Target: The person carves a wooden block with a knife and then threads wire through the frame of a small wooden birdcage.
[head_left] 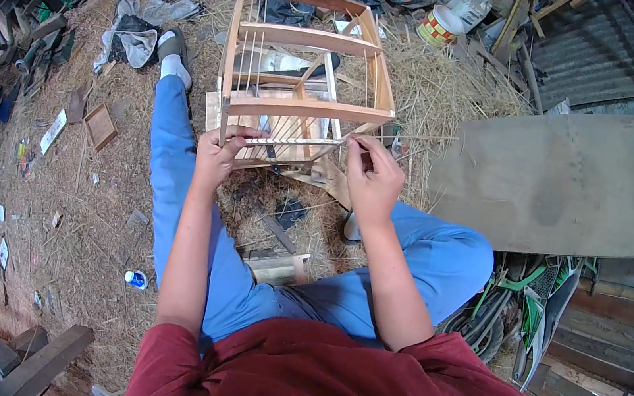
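A wooden frame (314, 40) with curved crossbars and thin upright sticks, like a cage under construction, stands on the ground between my legs. Along its near side runs a slim pale wooden strip (292, 142), with several thin sticks (285, 126) meeting it. My left hand (215, 159) is closed at the strip's left end, beside the frame's corner post. At the right end, my right hand (374, 180) pinches the strip between thumb and fingers. The fingertips partly hide both ends. Below the strip, boards and dark items inside the frame show only in part.
Straw and wood scraps cover the ground. A small wooden tray (100, 127) and a blue-white bottle (136, 279) lie to the left. Buckets (440, 25) stand at the back. A large board (559, 182) is on the right, above a green motorbike (531, 306).
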Demonstrator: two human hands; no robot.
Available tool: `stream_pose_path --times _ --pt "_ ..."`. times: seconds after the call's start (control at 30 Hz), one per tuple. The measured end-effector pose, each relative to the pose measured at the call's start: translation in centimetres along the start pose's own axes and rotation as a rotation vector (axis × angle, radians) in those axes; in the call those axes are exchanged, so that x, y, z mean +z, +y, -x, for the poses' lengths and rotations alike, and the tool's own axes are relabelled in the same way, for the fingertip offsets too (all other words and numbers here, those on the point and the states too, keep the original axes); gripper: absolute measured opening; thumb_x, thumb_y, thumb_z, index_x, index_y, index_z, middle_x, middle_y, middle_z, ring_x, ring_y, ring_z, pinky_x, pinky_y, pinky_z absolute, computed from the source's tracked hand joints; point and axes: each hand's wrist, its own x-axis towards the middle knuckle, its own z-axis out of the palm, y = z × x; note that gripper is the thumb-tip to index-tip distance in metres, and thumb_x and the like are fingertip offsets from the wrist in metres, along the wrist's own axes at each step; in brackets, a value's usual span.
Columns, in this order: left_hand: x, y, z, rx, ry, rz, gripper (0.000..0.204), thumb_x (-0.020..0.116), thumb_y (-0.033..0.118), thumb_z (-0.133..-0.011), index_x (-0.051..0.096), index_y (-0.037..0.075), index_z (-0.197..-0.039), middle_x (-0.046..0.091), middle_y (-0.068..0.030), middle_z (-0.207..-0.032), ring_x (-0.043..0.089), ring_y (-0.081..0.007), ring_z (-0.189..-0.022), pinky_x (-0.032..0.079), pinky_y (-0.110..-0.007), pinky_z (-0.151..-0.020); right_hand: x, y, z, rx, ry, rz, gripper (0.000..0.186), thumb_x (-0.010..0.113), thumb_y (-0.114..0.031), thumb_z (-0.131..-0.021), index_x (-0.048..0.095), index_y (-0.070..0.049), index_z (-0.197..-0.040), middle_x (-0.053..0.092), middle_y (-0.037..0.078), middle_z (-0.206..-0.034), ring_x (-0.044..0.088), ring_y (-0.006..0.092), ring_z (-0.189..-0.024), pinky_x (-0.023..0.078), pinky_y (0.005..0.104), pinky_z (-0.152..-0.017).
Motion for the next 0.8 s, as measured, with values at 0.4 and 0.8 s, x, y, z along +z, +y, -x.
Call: stream_pose_path --times 0.4,0.8 --pt "-0.1 -0.7 0.1 -0.029 0.008 0.06 0.047 0.07 0.038 -0.095 0.073 -0.007 -0.104 0.076 -0.012 -0.101 0.07 -0.0197 -0.099 0.053 -0.034 -0.094 0.1 0.4 0.2 0.001 0.016 -0.025 0.009 0.072 -0.004 -0.087 0.072 0.0 -0.095 0.074 0.014 -0.091 0.072 0.0276 -0.079 0.057 0.0339 -0.071" --pt "-0.3 -1.6 0.2 -0.005 0.013 0.044 0.038 0.068 0.03 -0.097 0.074 -0.007 -0.104 0.076 -0.0111 -0.101 0.069 -0.0177 -0.096 0.053 -0.033 -0.091 0.9 0.3 -0.1 -0.021 0.05 0.026 0.012 0.07 -0.007 -0.089 0.075 0.001 -0.097 0.074 0.017 -0.094 0.073 0.0314 -0.082 0.057 0.0364 -0.073"
